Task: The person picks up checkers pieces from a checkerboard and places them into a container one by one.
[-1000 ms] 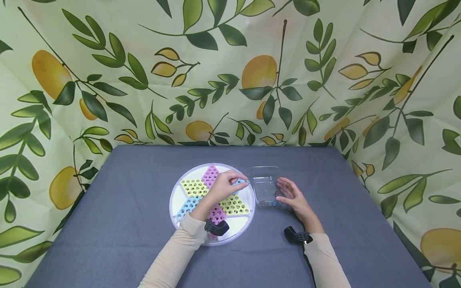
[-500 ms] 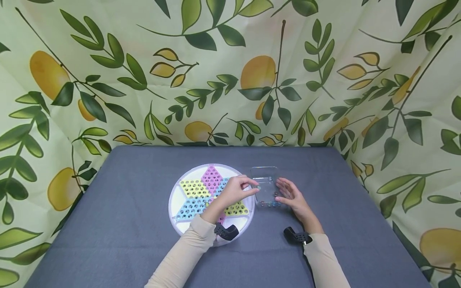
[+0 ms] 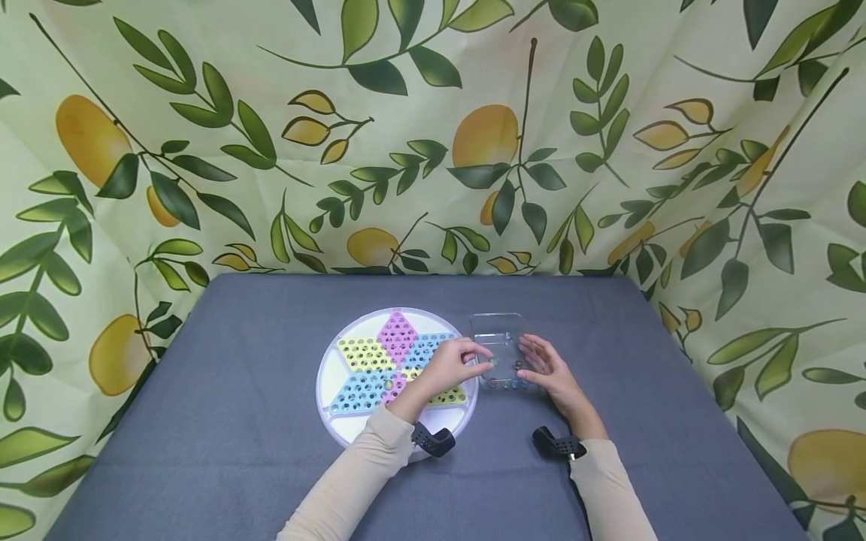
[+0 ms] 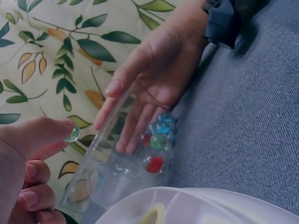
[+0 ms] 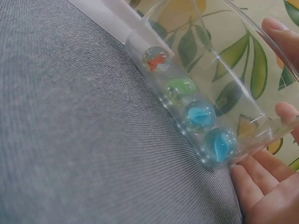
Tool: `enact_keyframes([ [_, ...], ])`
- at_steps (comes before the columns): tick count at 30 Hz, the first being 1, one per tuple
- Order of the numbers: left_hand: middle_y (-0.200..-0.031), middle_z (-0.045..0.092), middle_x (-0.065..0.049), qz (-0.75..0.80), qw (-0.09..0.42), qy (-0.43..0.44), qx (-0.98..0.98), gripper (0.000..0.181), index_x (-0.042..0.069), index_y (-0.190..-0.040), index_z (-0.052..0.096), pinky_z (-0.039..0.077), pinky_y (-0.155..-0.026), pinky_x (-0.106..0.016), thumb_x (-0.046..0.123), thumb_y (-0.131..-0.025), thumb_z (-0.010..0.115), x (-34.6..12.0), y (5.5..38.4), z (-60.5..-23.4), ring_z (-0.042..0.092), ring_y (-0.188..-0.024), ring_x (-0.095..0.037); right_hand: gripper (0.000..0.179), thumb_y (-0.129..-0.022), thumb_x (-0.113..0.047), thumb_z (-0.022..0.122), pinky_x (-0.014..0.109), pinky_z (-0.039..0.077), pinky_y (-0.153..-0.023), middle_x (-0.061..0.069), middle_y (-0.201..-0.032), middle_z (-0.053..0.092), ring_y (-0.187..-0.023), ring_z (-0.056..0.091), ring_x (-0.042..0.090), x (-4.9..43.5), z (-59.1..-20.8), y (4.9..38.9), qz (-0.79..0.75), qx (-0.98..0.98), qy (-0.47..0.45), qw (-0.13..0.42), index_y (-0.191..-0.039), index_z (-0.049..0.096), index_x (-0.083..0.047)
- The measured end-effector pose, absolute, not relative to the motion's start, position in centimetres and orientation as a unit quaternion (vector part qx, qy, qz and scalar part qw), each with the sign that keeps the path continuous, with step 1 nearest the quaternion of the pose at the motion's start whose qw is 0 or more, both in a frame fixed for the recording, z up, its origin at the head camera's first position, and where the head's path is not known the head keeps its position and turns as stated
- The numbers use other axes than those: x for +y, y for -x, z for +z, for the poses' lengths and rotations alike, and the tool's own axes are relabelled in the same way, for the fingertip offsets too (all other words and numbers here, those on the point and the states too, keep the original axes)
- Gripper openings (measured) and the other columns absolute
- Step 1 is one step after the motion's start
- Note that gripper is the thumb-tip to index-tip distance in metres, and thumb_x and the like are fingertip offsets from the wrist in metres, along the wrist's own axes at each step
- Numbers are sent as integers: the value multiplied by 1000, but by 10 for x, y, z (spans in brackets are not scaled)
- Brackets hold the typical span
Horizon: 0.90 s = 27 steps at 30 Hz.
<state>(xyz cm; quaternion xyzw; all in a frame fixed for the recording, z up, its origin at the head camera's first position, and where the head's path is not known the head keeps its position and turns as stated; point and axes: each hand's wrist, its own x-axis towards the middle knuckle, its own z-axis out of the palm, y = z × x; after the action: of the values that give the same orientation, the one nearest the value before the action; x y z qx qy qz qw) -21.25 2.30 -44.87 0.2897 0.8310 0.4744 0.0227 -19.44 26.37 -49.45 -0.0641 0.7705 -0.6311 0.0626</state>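
My left hand (image 3: 449, 367) pinches a clear glass marble (image 4: 72, 134) with a green swirl between thumb and index finger. It is raised by the left side of a clear plastic box (image 3: 497, 319). Along the box's right side my right hand (image 3: 555, 376) rests, fingers extended against the outer wall, seen through the plastic in the left wrist view. Inside the box lie several marbles, among them a red marble (image 5: 156, 58), a green marble (image 5: 181, 89) and a blue marble (image 5: 200, 115). A round white Chinese checkers board (image 3: 331, 428) sits left of the box, partly under my left forearm.
A grey cloth (image 3: 237, 391) covers the table. Behind it hangs a curtain (image 3: 406, 68) printed with leaves and fruit. One marble (image 3: 389, 385) is on the board's star, near its middle.
My left hand has moved right from over the board to the box, then slightly lower, still pinching the marble. My right hand stays where it was.
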Motion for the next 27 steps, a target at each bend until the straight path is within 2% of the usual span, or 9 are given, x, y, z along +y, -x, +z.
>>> enact_keyframes([
  [3, -67, 40, 4, 472, 26, -288, 833, 21, 5, -99, 74, 32, -59, -13, 19, -84, 73, 22, 212, -450, 34, -61, -1, 77, -86, -7, 69, 8, 33, -108, 23, -156, 26, -142, 37, 15, 263, -494, 194, -639, 764, 70, 61, -149, 25, -5],
  [5, -67, 41, 4, 471, 30, -287, 833, 21, 5, -99, 74, 32, -59, -13, 18, -84, 73, 21, 212, -451, 35, -62, -1, 76, -85, -7, 69, 5, 33, -106, 23, -156, 27, -141, 37, 12, 262, -493, 194, -643, 760, 69, 62, -148, 26, -5],
  [11, -67, 39, 6, 467, 39, -281, 838, 20, 4, -100, 74, 32, -60, -12, 17, -84, 72, 20, 211, -452, 34, -61, -1, 74, -86, -3, 67, 12, 32, -112, 24, -156, 26, -147, 24, 38, 260, -491, 193, -643, 760, 68, 65, -148, 25, -4],
  [13, -67, 39, 6, 467, 42, -279, 838, 20, 5, -100, 74, 32, -59, -12, 17, -84, 72, 19, 211, -452, 35, -61, -1, 74, -87, -3, 66, 18, 31, -115, 24, -156, 26, -147, 22, 41, 260, -491, 193, -641, 762, 68, 64, -148, 25, -4],
  [16, -68, 39, 6, 476, 46, -273, 835, 20, 5, -99, 74, 32, -59, -13, 18, -85, 72, 18, 211, -451, 35, -62, -2, 74, -87, -2, 66, 16, 31, -114, 24, -156, 26, -147, 23, 40, 262, -492, 193, -641, 762, 72, 62, -148, 24, -3],
  [20, -67, 39, 6, 487, 48, -272, 828, 20, 4, -100, 74, 31, -58, -13, 18, -86, 71, 15, 210, -449, 34, -62, -2, 75, -86, -3, 67, 3, 33, -104, 27, -155, 26, -141, 38, 14, 263, -495, 196, -646, 758, 76, 57, -148, 25, -2],
  [23, -67, 38, 6, 487, 43, -277, 827, 21, 3, -101, 73, 30, -59, -13, 18, -87, 70, 12, 210, -448, 33, -62, -2, 77, -85, -4, 69, 0, 33, -100, 28, -155, 25, -129, 41, -7, 264, -496, 196, -654, 750, 80, 56, -147, 25, -1],
  [25, -66, 37, 5, 490, 41, -282, 824, 21, 2, -101, 73, 30, -59, -13, 17, -87, 70, 9, 210, -447, 33, -61, -2, 77, -84, -4, 69, 1, 33, -101, 27, -155, 26, -128, 41, -8, 264, -496, 196, -654, 750, 80, 56, -147, 25, -1],
  [27, -65, 36, 5, 492, 41, -282, 823, 21, 2, -101, 73, 30, -59, -13, 16, -87, 70, 7, 209, -447, 32, -60, -2, 77, -85, -3, 69, 3, 34, -103, 26, -155, 26, -136, 41, 5, 263, -496, 196, -653, 751, 78, 58, -148, 25, -1],
])
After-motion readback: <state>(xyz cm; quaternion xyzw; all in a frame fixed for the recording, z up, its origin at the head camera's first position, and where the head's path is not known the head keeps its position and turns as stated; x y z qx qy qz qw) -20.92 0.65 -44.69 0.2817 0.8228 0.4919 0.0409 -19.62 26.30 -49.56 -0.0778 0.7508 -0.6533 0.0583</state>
